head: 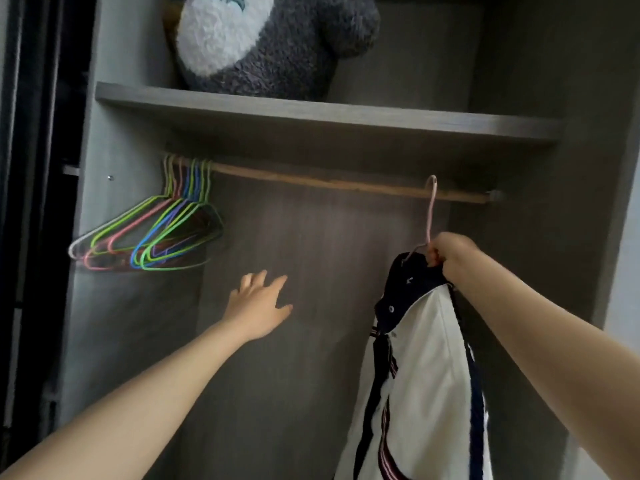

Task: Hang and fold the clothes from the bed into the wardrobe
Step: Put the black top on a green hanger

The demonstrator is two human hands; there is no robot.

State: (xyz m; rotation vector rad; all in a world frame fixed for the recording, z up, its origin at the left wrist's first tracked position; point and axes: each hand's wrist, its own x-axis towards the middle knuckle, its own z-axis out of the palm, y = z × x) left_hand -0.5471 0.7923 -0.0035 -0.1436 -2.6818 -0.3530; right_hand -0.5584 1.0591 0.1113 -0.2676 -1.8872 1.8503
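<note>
A white garment with a navy collar and striped trim (426, 368) hangs on a pink hanger (430, 209). The hanger's hook sits over the wooden rail (311, 181) near its right end. My right hand (450, 254) grips the hanger just below the hook, at the garment's collar. My left hand (258, 306) reaches into the wardrobe's middle, fingers spread, holding nothing. The bed is out of view.
Several empty coloured hangers (156, 233) hang bunched at the rail's left end. A grey and white plush toy (263, 39) sits on the shelf (311, 116) above the rail. The wardrobe's side walls close in left and right.
</note>
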